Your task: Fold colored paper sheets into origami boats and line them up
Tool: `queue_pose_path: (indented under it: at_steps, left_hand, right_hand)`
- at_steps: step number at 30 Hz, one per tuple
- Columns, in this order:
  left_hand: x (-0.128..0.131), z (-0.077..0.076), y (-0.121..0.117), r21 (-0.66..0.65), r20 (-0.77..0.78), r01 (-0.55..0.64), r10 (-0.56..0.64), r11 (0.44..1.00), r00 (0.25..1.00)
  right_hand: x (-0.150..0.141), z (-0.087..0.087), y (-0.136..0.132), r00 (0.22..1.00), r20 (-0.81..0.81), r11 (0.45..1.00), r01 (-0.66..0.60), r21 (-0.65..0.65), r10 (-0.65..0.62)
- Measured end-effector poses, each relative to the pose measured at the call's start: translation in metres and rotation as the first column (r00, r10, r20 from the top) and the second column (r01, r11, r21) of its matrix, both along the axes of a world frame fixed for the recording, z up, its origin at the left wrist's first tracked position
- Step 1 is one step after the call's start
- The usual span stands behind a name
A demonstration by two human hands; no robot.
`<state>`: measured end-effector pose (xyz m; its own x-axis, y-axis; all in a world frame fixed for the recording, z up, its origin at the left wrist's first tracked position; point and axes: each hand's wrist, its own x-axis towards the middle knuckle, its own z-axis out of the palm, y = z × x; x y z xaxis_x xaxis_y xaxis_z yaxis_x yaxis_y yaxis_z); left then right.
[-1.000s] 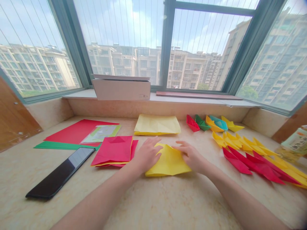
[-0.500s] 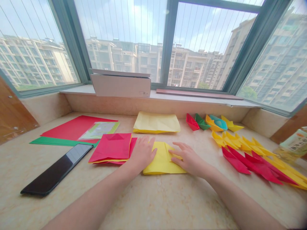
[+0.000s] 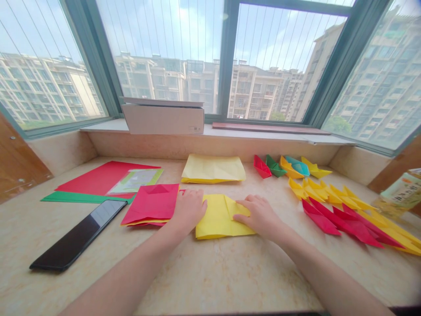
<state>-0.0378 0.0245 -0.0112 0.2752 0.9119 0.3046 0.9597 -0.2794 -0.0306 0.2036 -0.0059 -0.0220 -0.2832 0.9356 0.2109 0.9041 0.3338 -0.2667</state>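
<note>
I see folded yellow paper (image 3: 212, 224) at six o'clock on the counter (image 3: 210, 281), right hand (image 3: 263, 218) upon its flap (image 3: 232, 205), thumb and finger apart, left hand (image 3: 188, 211) at the paper's nine o'clock edge, whose grip I cannot tell, red paper stack (image 3: 149, 204) farther toward nine o'clock

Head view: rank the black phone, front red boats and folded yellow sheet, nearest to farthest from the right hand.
1. Folded yellow sheet, under the right hand.
2. Front red boats, right of it.
3. Black phone, far left.
</note>
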Motion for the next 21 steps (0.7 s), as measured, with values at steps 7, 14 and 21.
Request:
queue_pose_path:
  at_steps: [7, 14, 21]
  left_hand:
    - [0.002, 0.001, -0.002, 0.065, -0.115, -0.018, 0.025, 0.998, 0.993]
    - [0.001, 0.001, 0.002, 0.086, 0.033, -0.016, 0.014, 0.996, 0.999]
    - [0.004, 0.011, 0.007, 0.178, 0.789, 0.180, -0.250, 0.967, 0.561]
  right_hand:
    - [-0.003, -0.001, 0.003, 0.994, -0.072, 0.996, 0.085, -0.041, -0.088]
    - [-0.002, 0.003, 0.004, 0.873, -0.468, 0.991, 0.122, -0.060, -0.136]
    - [0.010, 0.012, 0.012, 0.737, -0.656, 0.981, 0.193, -0.032, -0.166]
